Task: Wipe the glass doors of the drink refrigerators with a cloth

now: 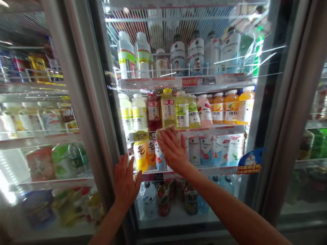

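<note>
A glass cooler door [258, 112] stands in front of me, with lit drink shelves behind it. My right hand [175, 149] presses a pale cleaning cloth [167, 131] to the glass near the middle shelf, fingers lying over it. The cloth is partly hidden under the palm. Lower down on the left, my left hand [126, 178] has its fingers spread and holds nothing. It rests at the metal door frame [95, 78] and the glass edge beside it.
Bottled drinks [181, 110] fill several shelves inside. A blue sticker [251, 161] is at the right, on or behind the glass. Neighbouring cooler doors hold more drinks [41, 160], and another metal frame [293, 112] runs down the right side.
</note>
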The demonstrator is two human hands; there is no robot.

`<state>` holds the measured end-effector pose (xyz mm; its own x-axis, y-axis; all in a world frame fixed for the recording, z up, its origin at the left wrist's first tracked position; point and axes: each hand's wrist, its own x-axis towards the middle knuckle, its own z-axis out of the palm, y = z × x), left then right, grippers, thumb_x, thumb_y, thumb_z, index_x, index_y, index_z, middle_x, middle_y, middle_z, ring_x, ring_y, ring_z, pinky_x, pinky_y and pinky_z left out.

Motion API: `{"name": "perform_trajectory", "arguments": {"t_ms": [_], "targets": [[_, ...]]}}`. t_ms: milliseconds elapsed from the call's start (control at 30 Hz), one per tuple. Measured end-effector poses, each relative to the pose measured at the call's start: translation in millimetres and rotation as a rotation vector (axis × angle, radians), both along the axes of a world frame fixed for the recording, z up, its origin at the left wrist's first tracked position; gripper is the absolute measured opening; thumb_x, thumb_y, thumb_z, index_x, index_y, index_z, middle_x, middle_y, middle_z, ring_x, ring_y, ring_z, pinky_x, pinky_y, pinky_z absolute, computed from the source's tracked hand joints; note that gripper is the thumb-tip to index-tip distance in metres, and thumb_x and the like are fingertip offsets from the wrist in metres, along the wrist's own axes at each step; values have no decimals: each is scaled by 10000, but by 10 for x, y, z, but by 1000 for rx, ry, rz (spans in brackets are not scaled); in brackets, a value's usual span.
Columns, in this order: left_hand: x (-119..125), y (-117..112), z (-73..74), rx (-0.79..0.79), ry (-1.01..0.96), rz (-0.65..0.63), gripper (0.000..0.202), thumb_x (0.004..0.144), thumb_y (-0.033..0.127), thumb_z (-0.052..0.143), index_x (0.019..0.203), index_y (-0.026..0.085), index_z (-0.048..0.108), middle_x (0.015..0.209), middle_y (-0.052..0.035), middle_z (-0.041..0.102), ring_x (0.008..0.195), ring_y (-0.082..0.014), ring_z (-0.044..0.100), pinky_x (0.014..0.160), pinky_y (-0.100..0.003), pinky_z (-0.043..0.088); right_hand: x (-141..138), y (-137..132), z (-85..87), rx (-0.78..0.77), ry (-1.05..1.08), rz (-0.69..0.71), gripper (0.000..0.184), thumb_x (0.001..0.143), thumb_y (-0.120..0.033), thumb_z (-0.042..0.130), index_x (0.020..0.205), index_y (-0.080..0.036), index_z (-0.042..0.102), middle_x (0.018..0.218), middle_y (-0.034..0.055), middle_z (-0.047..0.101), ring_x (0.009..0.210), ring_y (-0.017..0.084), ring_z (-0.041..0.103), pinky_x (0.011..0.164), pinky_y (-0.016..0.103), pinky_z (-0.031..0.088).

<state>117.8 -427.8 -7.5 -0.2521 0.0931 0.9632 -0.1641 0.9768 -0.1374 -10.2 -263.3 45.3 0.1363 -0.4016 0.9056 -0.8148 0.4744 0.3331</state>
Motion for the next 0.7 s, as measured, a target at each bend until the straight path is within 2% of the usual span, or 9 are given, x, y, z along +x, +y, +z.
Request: {"name": "perform_trajectory", "arguments": {"t_ms": [67,233,300,400,467,500,600,667,700], "targets": [[106,-57,-1,4,-4,-15,714,850,229,513,1459,207,140,1528,-122,186,1402,-263,193,1118,-457,260,57,-126,11,-8,-25,5,546,840,-167,475,1377,-191,386,1476,50,353,1433,213,69,1170,511,6],[301,-122,-55,-4,-6,31,711,838,194,523,1454,193,167,1515,-128,227,1396,-254,214,1129,-453,239,273,-441,-372,296,223,162,397,896,-229,437,1289,-201,491,1484,-5,342,1412,180,171,1185,431,95],[349,-145,-77,4,8,50,711,834,191,527,1452,195,176,1513,-131,231,1397,-254,213,1134,-460,224,325,-555,-321,283,186,160,396,903,-219,428,1295,-213,483,1480,-7,350,1410,176,180,1182,445,95],[391,-171,-75,16,22,40,708,830,198,533,1449,190,190,1509,-139,235,1396,-263,211,1130,-470,229,366,-713,-79,145,24,90,449,895,-169,423,1340,-232,428,1486,7,337,1421,188,146,1170,503,93],[408,-180,-59,27,25,32,712,826,197,536,1449,184,190,1507,-144,236,1396,-270,208,1128,-476,231,390,-765,-60,146,8,83,453,900,-176,417,1350,-234,412,1497,9,315,1425,194,129,1165,506,123],[417,-182,-54,29,27,32,715,825,194,536,1449,183,188,1508,-144,233,1396,-272,206,1127,-477,232,404,-763,-129,200,42,101,441,906,-194,416,1346,-226,417,1501,11,306,1424,195,136,1162,492,153],[443,-181,-68,20,14,45,725,823,185,535,1452,184,175,1513,-142,220,1399,-269,197,1130,-468,229,416,-649,-508,391,192,183,392,921,-253,412,1305,-205,470,1498,5,315,1403,177,204,1143,417,245],[448,-168,-98,17,1,55,721,824,183,531,1452,183,176,1515,-141,219,1401,-261,193,1134,-459,223,376,-513,-673,411,235,199,375,925,-260,409,1289,-221,491,1489,-18,332,1394,155,223,1147,388,240],[440,-155,-114,18,-2,56,718,826,185,529,1452,183,176,1515,-140,220,1402,-257,194,1136,-456,220,343,-438,-682,374,225,186,377,923,-250,413,1291,-228,490,1482,-25,345,1397,152,212,1159,392,204]]}}
